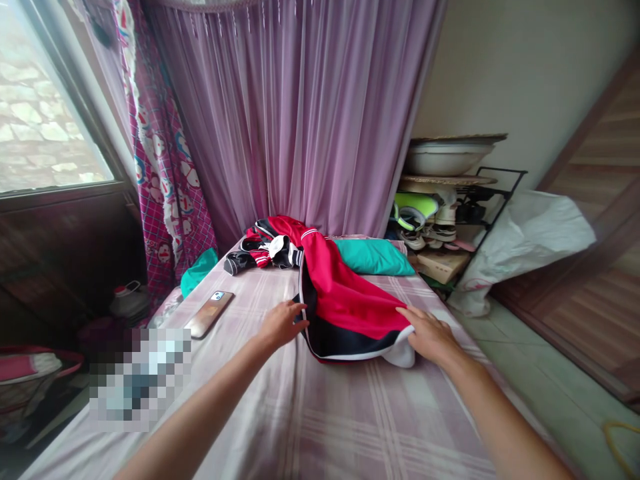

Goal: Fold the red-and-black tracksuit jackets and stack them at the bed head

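A red jacket (345, 287) with black panels and white trim is spread on a bed covered by a pale plaid sheet (320, 413). My left hand (283, 325) pinches the jacket's white-piped black edge on its left side. At the jacket's near right corner, beside a white section, my right hand (430, 331) is closed on the fabric. The black inner side shows between both hands. Beyond them, more red, black and white clothing (265, 250) lies bunched up against the jacket's far end.
A phone (213, 315) lies on the bed's left side, near a blurred-out item (145, 377). A teal cushion (373, 257) rests at the back, before a purple curtain (300, 120). Right of the bed stand a shoe rack (487, 233) and a white plastic bag (530, 240).
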`<action>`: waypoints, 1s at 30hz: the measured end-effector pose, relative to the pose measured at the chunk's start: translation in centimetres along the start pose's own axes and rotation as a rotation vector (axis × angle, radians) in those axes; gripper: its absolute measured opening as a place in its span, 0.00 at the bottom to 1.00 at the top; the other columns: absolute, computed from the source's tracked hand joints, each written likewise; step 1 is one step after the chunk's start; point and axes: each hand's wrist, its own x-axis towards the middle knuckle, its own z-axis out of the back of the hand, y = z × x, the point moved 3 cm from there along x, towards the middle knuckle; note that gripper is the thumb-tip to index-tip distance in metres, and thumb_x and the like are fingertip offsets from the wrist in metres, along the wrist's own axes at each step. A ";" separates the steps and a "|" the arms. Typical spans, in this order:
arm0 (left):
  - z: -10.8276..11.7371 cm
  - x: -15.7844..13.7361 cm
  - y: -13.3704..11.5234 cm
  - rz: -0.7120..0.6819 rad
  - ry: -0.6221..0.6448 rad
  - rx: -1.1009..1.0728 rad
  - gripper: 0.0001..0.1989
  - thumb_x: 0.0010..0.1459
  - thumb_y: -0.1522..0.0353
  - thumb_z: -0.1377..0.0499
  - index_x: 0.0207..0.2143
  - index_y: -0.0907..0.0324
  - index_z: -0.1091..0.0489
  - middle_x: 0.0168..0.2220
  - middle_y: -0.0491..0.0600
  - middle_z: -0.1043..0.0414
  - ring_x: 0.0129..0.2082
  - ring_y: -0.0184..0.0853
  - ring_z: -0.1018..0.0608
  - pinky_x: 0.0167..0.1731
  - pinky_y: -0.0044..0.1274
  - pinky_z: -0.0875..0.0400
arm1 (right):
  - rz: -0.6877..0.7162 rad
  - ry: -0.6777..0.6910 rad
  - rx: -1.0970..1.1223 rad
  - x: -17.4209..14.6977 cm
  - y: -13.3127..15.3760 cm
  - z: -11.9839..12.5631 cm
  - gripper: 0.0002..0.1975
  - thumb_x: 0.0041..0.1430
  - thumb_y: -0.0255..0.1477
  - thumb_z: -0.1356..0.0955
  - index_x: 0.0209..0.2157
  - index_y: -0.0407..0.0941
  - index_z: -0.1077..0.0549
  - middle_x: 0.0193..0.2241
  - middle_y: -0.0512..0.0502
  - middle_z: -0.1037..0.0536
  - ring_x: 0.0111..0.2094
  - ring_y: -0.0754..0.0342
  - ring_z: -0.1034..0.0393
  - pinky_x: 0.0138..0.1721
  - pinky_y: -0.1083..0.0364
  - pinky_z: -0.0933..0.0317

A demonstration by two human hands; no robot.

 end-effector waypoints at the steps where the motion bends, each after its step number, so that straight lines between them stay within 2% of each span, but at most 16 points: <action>1: 0.1 0.8 0.7 0.035 -0.050 0.007 0.27 0.59 0.60 0.40 0.60 0.54 0.33 0.55 0.55 0.27 0.55 0.44 0.25 0.51 0.30 0.31 | 0.009 0.008 0.019 0.1 0.3 -0.2 0.35 0.53 0.21 0.39 0.64 0.50 0.37 0.66 0.43 0.38 0.63 0.45 0.41 0.58 0.45 0.43; 3: -0.1 2.3 1.9 0.130 -0.082 -0.037 0.35 0.59 0.56 0.41 0.65 0.59 0.42 0.63 0.59 0.35 0.60 0.47 0.30 0.54 0.32 0.33 | 0.003 0.000 0.064 0.6 0.8 -0.4 0.34 0.56 0.25 0.38 0.65 0.50 0.39 0.67 0.42 0.40 0.65 0.45 0.43 0.59 0.45 0.44; 5: -0.4 3.7 2.4 0.227 -0.053 -0.120 0.40 0.59 0.55 0.41 0.68 0.63 0.48 0.64 0.62 0.38 0.61 0.47 0.31 0.54 0.31 0.33 | -0.046 -0.049 0.086 1.2 1.1 -0.2 0.31 0.60 0.32 0.38 0.66 0.48 0.40 0.67 0.39 0.41 0.65 0.43 0.43 0.58 0.43 0.43; 8: -1.0 5.1 2.5 0.294 -0.032 -0.212 0.38 0.60 0.61 0.42 0.69 0.62 0.52 0.56 0.57 0.27 0.53 0.40 0.24 0.48 0.26 0.31 | -0.149 -0.058 0.043 1.8 1.2 -0.1 0.34 0.61 0.41 0.37 0.67 0.45 0.42 0.65 0.33 0.38 0.62 0.37 0.39 0.56 0.38 0.42; 11: -1.0 4.9 3.1 0.311 -0.063 -0.222 0.34 0.60 0.71 0.47 0.68 0.57 0.49 0.46 0.49 0.21 0.46 0.35 0.21 0.43 0.23 0.30 | -0.117 0.053 0.035 1.8 1.1 -0.5 0.29 0.61 0.33 0.36 0.65 0.48 0.38 0.57 0.38 0.27 0.56 0.42 0.31 0.55 0.41 0.41; 13: -0.5 3.6 4.5 0.317 -0.097 -0.176 0.33 0.59 0.73 0.48 0.67 0.53 0.46 0.46 0.48 0.21 0.46 0.36 0.21 0.42 0.23 0.31 | -0.052 0.082 0.071 1.6 0.7 -0.8 0.25 0.61 0.27 0.38 0.60 0.52 0.30 0.53 0.43 0.23 0.54 0.46 0.28 0.55 0.45 0.40; 16: 0.6 0.1 7.5 0.315 -0.094 -0.005 0.31 0.58 0.73 0.49 0.64 0.50 0.38 0.46 0.48 0.21 0.46 0.38 0.21 0.43 0.25 0.30 | -0.021 0.065 0.105 1.2 -0.3 -1.0 0.24 0.61 0.25 0.39 0.55 0.54 0.26 0.51 0.45 0.21 0.53 0.47 0.27 0.53 0.48 0.38; 18: 1.3 -2.7 9.3 0.315 -0.003 0.124 0.27 0.58 0.72 0.50 0.59 0.51 0.31 0.46 0.50 0.21 0.47 0.41 0.20 0.44 0.27 0.30 | -0.035 0.070 0.097 1.2 -0.7 -1.1 0.23 0.60 0.26 0.39 0.54 0.55 0.25 0.51 0.46 0.21 0.52 0.47 0.27 0.53 0.48 0.38; 20: 2.0 -5.1 10.5 0.318 0.164 0.237 0.23 0.56 0.71 0.48 0.51 0.51 0.24 0.46 0.51 0.20 0.47 0.43 0.20 0.44 0.28 0.29 | -0.030 0.073 0.082 1.5 -0.5 -1.2 0.22 0.59 0.26 0.38 0.52 0.54 0.24 0.52 0.46 0.22 0.53 0.47 0.28 0.53 0.48 0.38; 22: 2.9 -6.5 10.4 0.290 0.304 0.319 0.20 0.54 0.70 0.47 0.45 0.51 0.21 0.45 0.52 0.19 0.46 0.46 0.20 0.42 0.30 0.28 | -0.009 0.047 0.071 2.1 0.5 -1.2 0.23 0.59 0.29 0.37 0.56 0.52 0.26 0.56 0.43 0.26 0.55 0.46 0.30 0.53 0.48 0.38; 24: 3.9 -6.7 9.4 0.254 0.363 0.371 0.16 0.54 0.68 0.45 0.40 0.52 0.19 0.43 0.52 0.19 0.45 0.47 0.20 0.41 0.31 0.28 | -0.005 0.002 0.067 2.8 1.7 -1.0 0.29 0.59 0.33 0.35 0.62 0.48 0.34 0.60 0.39 0.30 0.57 0.43 0.33 0.53 0.46 0.38; 26: 4.9 -5.6 7.9 0.250 0.324 0.407 0.14 0.56 0.64 0.45 0.37 0.53 0.19 0.42 0.54 0.19 0.45 0.48 0.20 0.41 0.31 0.28 | -0.007 0.002 0.066 3.2 2.9 -1.0 0.31 0.60 0.35 0.35 0.65 0.46 0.38 0.60 0.37 0.30 0.57 0.42 0.33 0.53 0.45 0.38; 28: 5.4 -3.7 6.4 0.252 0.214 0.413 0.16 0.60 0.60 0.47 0.39 0.54 0.20 0.43 0.55 0.20 0.46 0.48 0.21 0.43 0.32 0.29 | 0.030 0.048 0.069 3.4 3.6 -1.2 0.26 0.60 0.30 0.37 0.61 0.48 0.32 0.56 0.39 0.25 0.55 0.45 0.30 0.53 0.46 0.39; 30: 5.0 -1.3 5.0 0.203 0.083 0.356 0.17 0.61 0.58 0.47 0.42 0.54 0.22 0.45 0.55 0.21 0.48 0.47 0.22 0.47 0.33 0.31 | 0.087 0.079 0.083 3.2 3.6 -1.3 0.24 0.59 0.24 0.39 0.56 0.51 0.26 0.52 0.44 0.22 0.53 0.48 0.28 0.54 0.49 0.39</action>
